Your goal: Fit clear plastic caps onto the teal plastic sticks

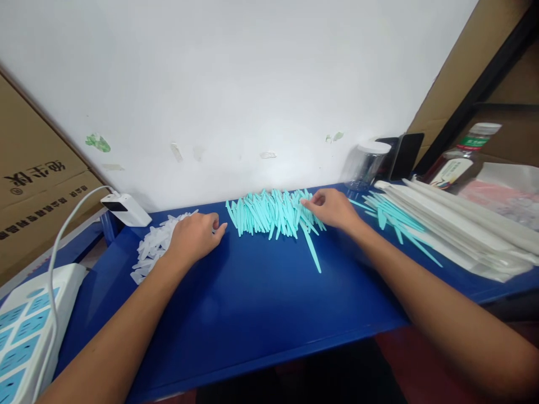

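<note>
At the far side of the blue bench (252,308), just beside the right grip (332,209), a heap of thin turquoise strips (261,214) is gathered. Thumb and finger are brought nearly together there; whether a strip is held cannot be told. By the left grip (194,238), loosely curled with nothing seen inside, small translucent white pieces (152,247) are partly hidden. To the right of the right grip, a smaller turquoise group (400,217) is set apart; most strips seem to be left in the heap. Beyond this group, room is limited by stacked whitish flat packets (463,224).
</note>
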The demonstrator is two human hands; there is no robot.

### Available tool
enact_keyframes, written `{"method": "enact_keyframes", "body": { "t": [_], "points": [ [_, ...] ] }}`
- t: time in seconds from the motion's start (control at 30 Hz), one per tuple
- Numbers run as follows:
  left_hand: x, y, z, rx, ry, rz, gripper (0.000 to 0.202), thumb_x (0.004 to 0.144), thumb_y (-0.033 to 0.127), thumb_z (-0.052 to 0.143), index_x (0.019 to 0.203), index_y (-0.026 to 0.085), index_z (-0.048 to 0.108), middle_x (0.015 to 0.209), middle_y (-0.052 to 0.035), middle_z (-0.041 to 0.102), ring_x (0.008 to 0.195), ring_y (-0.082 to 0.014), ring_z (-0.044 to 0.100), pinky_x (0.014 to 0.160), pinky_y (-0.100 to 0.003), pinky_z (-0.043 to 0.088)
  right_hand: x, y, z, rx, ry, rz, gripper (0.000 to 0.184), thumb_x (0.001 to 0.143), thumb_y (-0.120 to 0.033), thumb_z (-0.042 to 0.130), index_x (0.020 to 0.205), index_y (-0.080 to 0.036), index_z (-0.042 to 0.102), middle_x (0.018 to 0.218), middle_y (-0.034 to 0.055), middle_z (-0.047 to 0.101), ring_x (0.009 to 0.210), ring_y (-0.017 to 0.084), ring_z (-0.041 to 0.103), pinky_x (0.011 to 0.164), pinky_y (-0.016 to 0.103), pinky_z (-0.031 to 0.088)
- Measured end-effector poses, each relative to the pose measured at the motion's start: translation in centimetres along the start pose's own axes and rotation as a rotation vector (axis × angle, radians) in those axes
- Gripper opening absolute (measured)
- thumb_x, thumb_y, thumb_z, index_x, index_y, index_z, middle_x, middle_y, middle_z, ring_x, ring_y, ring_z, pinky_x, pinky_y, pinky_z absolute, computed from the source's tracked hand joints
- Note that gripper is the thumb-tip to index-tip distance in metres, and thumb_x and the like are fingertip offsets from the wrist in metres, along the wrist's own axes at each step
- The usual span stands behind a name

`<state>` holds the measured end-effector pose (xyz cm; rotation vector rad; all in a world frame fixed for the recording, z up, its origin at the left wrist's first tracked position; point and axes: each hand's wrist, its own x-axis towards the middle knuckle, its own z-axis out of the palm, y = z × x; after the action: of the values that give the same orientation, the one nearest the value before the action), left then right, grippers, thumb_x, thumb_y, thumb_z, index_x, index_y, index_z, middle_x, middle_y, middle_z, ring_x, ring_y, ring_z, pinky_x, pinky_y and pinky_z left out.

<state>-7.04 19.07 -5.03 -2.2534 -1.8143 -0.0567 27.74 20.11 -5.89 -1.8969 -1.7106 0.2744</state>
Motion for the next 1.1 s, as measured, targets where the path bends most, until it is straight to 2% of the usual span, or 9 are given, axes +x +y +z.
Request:
{"method": "enact_keyframes", "body": {
  "t": [0.1, 0.33, 0.47, 0.6, 0.7, 0.83, 0.97, 1.03, 1.1],
  "points": [
    [0.0, 0.1, 0.0, -0.008, 0.009, 0.004, 0.043, 0.098, 0.056, 0.044, 0.093, 0.022, 0.071, 0.087, -0.0133, 0.075, 0.085, -0.0342, 0.07, 0.068, -0.036, 0.045, -0.3, -0.2, 0.8, -0.078, -0.091, -0.009, 0.043, 0.082, -0.061, 0.072, 0.086, -0.019, 0.07, 0.09, 0.0126, 0.077, 0.082, 0.028, 0.069, 0.063, 0.034, 0.042],
    [0.0, 0.0, -0.1, -0.013, 0.002, 0.004, 0.041, 0.098, 0.054, 0.044, 0.092, 0.023, 0.07, 0.086, -0.0129, 0.075, 0.083, -0.0341, 0.07, 0.066, -0.037, 0.043, 0.4, 0.8, 0.9, -0.018, -0.143, -0.047, 0.02, 0.079, -0.033, 0.072, 0.09, -0.017, 0.07, 0.083, 0.0062, 0.074, 0.067, 0.017, 0.064, 0.06, 0.029, 0.041],
    [-0.1, 0.1, -0.1, -0.005, 0.017, 0.009, 0.041, 0.098, 0.054, 0.044, 0.091, 0.023, 0.069, 0.085, -0.0126, 0.075, 0.084, -0.0338, 0.07, 0.066, -0.037, 0.043, 0.1, 0.2, -0.8, -0.043, -0.115, -0.087, 0.027, 0.084, -0.045, 0.072, 0.081, -0.018, 0.07, 0.077, 0.0063, 0.072, 0.063, 0.017, 0.061, 0.058, 0.03, 0.039],
    [-0.2, 0.3, -0.2, -0.005, 0.016, 0.018, 0.042, 0.099, 0.054, 0.043, 0.091, 0.023, 0.069, 0.084, -0.0121, 0.075, 0.084, -0.0333, 0.07, 0.066, -0.037, 0.043, -1.5, -1.2, -2.4, -0.2, -0.409, -0.163, 0.049, 0.081, -0.06, 0.074, 0.057, -0.02, 0.061, 0.057, 0.005, 0.06, 0.051, 0.017, 0.052, 0.053, 0.033, 0.032],
    [-0.3, 0.5, -0.2, -0.001, 0.019, 0.018, 0.041, 0.099, 0.054, 0.044, 0.092, 0.023, 0.07, 0.085, -0.0121, 0.075, 0.086, -0.0337, 0.07, 0.067, -0.037, 0.043, -2.8, -1.9, -2.8, -0.252, -0.562, -0.211, 0.053, 0.082, -0.055, 0.076, 0.05, -0.022, 0.051, 0.052, 0.0029, 0.05, 0.047, 0.015, 0.043, 0.051, 0.033, 0.027],
    [-0.3, 0.5, -0.2, -0.037, 0.045, 0.032, 0.04, 0.099, 0.054, 0.047, 0.089, 0.023, 0.071, 0.08, -0.0113, 0.073, 0.083, -0.0333, 0.069, 0.066, -0.036, 0.041, -3.2, -1.6, -3.8, -0.14, -0.703, -0.249, 0.052, 0.082, -0.043, 0.077, 0.048, -0.022, 0.044, 0.049, -0.0003, 0.039, 0.045, 0.012, 0.033, 0.05, 0.033, 0.024],
    [-0.5, 1.3, -0.9, -0.252, 0.12, 0.095, 0.042, 0.099, 0.057, 0.049, 0.085, 0.022, 0.068, 0.071, -0.0056, 0.067, 0.069, -0.025, 0.063, 0.063, -0.034, 0.038, -3.3, -1.7, -5.4, -0.017, -0.755, -0.341, 0.039, 0.083, -0.036, 0.072, 0.056, -0.022, 0.047, 0.055, -0.0015, 0.043, 0.051, 0.012, 0.034, 0.051, 0.031, 0.026],
    [-1.1, 2.5, -1.4, -0.504, 0.156, 0.177, 0.043, 0.1, 0.059, 0.049, 0.092, 0.021, 0.069, 0.07, -0.0025, 0.064, 0.065, -0.0201, 0.059, 0.063, -0.031, 0.039, -3.7, -2.4, -5.4, 0.096, -0.768, -0.446, 0.035, 0.086, -0.036, 0.068, 0.061, -0.021, 0.048, 0.059, -0.0024, 0.044, 0.055, 0.012, 0.036, 0.053, 0.029, 0.029],
    [-2.0, 4.2, -1.8, -0.797, 0.116, 0.276, 0.044, 0.102, 0.058, 0.047, 0.104, 0.02, 0.069, 0.074, -0.0009, 0.063, 0.064, -0.0169, 0.057, 0.063, -0.029, 0.042, -4.4, -3.5, -4.7, 0.222, -0.792, -0.538, 0.032, 0.088, -0.036, 0.066, 0.064, -0.02, 0.051, 0.062, -0.003, 0.047, 0.058, 0.012, 0.039, 0.056, 0.027, 0.032]
  ]
}}
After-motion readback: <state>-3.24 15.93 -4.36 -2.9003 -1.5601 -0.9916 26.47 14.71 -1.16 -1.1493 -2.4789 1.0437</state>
